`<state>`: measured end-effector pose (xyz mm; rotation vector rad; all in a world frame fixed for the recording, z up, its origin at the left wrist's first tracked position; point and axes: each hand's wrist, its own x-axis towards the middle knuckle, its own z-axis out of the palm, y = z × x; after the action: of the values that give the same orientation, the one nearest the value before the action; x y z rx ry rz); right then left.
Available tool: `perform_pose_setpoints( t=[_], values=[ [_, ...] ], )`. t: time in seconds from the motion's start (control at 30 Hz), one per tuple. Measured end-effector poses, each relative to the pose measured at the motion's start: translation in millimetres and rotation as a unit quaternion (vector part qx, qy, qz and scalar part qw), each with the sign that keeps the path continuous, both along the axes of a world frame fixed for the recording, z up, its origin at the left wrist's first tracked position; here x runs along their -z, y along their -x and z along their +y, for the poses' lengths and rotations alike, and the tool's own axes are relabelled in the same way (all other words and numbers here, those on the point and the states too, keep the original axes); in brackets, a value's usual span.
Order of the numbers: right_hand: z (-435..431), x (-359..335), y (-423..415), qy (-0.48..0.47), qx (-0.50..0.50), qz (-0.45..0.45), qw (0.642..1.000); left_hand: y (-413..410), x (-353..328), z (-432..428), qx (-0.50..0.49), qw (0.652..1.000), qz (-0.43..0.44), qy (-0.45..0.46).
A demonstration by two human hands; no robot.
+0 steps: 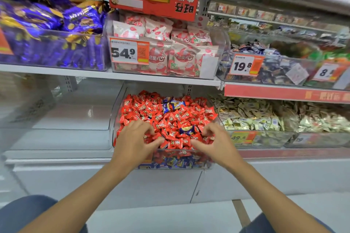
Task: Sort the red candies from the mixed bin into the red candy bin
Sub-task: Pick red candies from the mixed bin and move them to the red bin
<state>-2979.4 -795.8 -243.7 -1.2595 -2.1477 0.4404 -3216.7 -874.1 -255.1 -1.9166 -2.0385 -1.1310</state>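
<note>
Red candies (170, 117) lie under the curled fingers (148, 128) of the left hand (132, 143) and the right hand (217, 143). I cannot tell whether any is pinched. Blue candies (186, 129) are scattered among them in the clear bin (115, 117).

candies (170, 117) — red, a few blue | packs (47, 24) — purple, gold | bags (161, 32): white, pink-red spots
</note>
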Motion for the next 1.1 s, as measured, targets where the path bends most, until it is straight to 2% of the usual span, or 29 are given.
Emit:
perform_pose_setpoints(
  t=[0.07,0.1,0.23,0.3,0.4,0.5,0.63,0.73,0.9,1.1],
  values=[
    [13,-23,11,-0.035,-0.011,0.019,0.999,6,-10,18,-0.017,1.000,0.005,-0.011],
    [23,-30,17,-0.046,-0.012,0.003,0.999,8,-14,30,-0.028,0.999,0.025,0.013],
    [72,-30,42,0.014,-0.012,-0.115,0.993,16,-20,80,-0.045,0.973,0.096,0.204],
    [89,-19,50,0.043,-0.012,-0.169,0.985,22,-13,93,-0.042,0.957,0.146,0.247],
    [101,-9,53,0.036,-0.045,-0.206,0.977,29,-7,101,-0.046,0.951,0.206,0.228],
    [100,-8,52,0.010,-0.083,-0.161,0.983,27,-7,102,-0.042,0.954,0.211,0.210],
    [100,-10,52,-0.050,-0.076,-0.137,0.986,21,-13,99,-0.011,0.974,0.148,0.174],
    [101,-16,49,-0.082,-0.077,-0.114,0.987,24,-18,95,0.017,0.980,0.137,0.142],
    [100,-26,39,-0.053,-0.066,-0.052,0.995,34,-23,87,0.054,0.989,0.058,0.123],
    [103,-33,35,0.035,-0.092,-0.045,0.994,33,-34,88,0.067,0.992,0.003,0.105]
  ],
)
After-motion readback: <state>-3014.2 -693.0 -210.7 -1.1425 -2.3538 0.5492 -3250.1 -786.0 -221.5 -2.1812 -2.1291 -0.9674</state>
